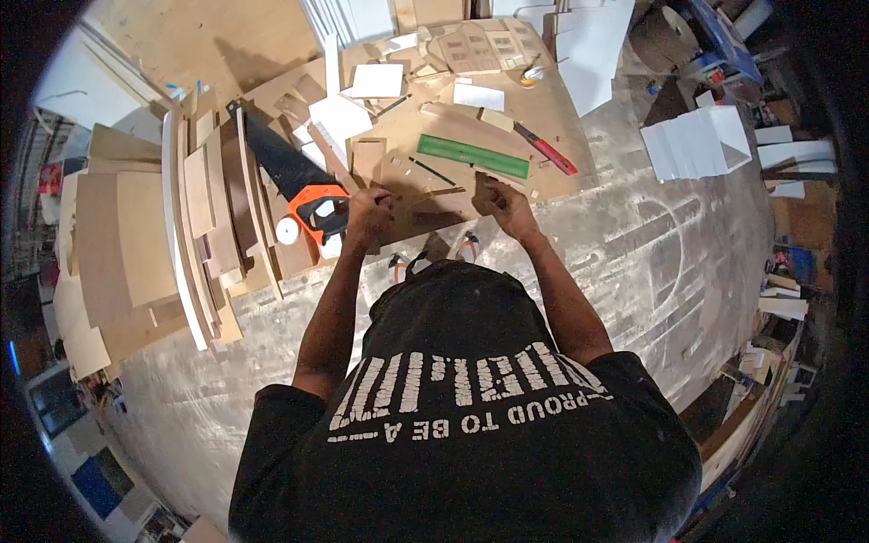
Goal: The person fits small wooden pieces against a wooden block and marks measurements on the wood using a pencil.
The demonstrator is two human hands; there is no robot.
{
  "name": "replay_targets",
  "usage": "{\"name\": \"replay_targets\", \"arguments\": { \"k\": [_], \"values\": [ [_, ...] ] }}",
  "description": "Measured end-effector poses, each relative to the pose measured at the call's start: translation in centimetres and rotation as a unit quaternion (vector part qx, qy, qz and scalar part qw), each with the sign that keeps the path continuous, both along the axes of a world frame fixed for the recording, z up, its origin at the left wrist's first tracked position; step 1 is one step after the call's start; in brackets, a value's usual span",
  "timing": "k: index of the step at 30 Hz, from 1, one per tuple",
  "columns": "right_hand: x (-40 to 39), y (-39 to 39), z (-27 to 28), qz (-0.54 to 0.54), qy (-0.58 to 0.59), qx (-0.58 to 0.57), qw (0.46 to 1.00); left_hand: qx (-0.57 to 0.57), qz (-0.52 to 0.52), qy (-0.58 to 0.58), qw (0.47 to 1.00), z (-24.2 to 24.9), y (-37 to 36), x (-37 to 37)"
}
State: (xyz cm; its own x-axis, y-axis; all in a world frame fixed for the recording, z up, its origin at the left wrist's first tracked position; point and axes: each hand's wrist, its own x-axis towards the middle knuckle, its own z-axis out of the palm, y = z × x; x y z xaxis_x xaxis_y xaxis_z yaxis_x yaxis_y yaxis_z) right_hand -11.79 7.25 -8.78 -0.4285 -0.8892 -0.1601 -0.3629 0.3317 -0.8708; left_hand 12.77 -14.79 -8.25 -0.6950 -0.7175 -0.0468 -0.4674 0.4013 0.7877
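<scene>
The person stands on the floor (652,262) and bends over a big sheet of brown board (543,109) lying on it. The left hand (369,210) and the right hand (503,204) both press down on a small brown cardboard piece (433,210) at about 12 o'clock from the body. The fingers of each hand look curled onto it, but it is too small to tell if either grip is pinched shut.

Just past the left hand, at 11 o'clock, lies a hand saw (291,177) with an orange handle. A hand that slides could bump its teeth.

Farther off sit a green ruler (472,156) and a red knife (547,150). Loose scraps lie all around, so a foot could slip on one. The leaning wood stack (195,226) at 10 o'clock could tip if knocked.
</scene>
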Motion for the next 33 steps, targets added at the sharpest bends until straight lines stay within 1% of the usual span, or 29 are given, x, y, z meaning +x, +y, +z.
{"name": "replay_targets", "arguments": {
  "k": [1,2,3,4,6,7,8,10,13,16,19,22,25,28,31,33],
  "values": [
    [0.2,0.1,-0.1,-0.005,0.020,-0.019,1.000,0.033,0.005,-0.051,0.998,-0.1,0.3,0.2],
    [0.2,0.0,-0.2,-0.010,0.042,-0.039,0.998,0.043,0.020,-0.046,0.998,-0.3,0.9,0.1],
    [0.5,-0.4,0.1,0.002,-0.091,-0.055,0.994,0.053,0.034,-0.042,0.997,-0.8,1.6,0.1],
    [0.8,-0.7,0.4,0.018,-0.030,-0.060,0.998,0.063,0.048,-0.037,0.996,-1.4,1.9,0.0],
    [1.6,-1.0,1.2,0.051,0.091,-0.069,0.992,0.101,0.023,-0.025,0.994,-3.2,2.0,-0.2],
    [2.1,-1.4,2.0,0.061,0.090,-0.027,0.994,0.120,0.011,-0.020,0.993,-3.9,2.0,-0.3],
    [2.4,-1.8,2.0,0.066,0.109,-0.029,0.991,0.124,-0.011,0.008,0.992,-4.7,2.1,-0.2],
    [2.8,-2.1,1.3,0.074,0.145,-0.033,0.986,0.131,-0.055,0.062,0.988,-3.9,3.0,-0.7],
    [3.1,-2.6,0.7,0.109,0.248,-0.015,0.963,-0.055,-0.135,-0.023,0.989,-1.6,2.9,-1.4],
    [3.5,-3.0,1.7,0.127,0.246,0.024,0.961,-0.097,-0.114,0.007,0.989,-3.2,2.7,-1.4],
    [3.7,-3.4,1.8,0.136,0.248,0.002,0.959,-0.071,-0.101,0.011,0.992,-4.2,2.6,-1.3],
    [3.7,-3.6,1.6,0.138,0.253,0.024,0.957,-0.077,-0.119,0.003,0.990,-4.5,2.4,-1.2],
    [3.9,-3.6,2.1,0.141,0.275,0.031,0.951,-0.055,-0.119,-0.003,0.991,-4.4,2.5,-1.2],
    [4.0,-3.7,2.7,0.140,0.258,0.040,0.955,-0.054,-0.118,-0.008,0.991,-4.4,2.4,-1.2],
    [4.0,-3.9,2.8,0.147,0.253,0.062,0.954,-0.040,-0.117,0.007,0.992,-4.0,2.5,-1.1],
    [4.0,-3.9,2.8,0.147,0.252,0.076,0.953,-0.051,-0.111,0.026,0.992,-3.7,2.5,-1.1]
  ]
}}
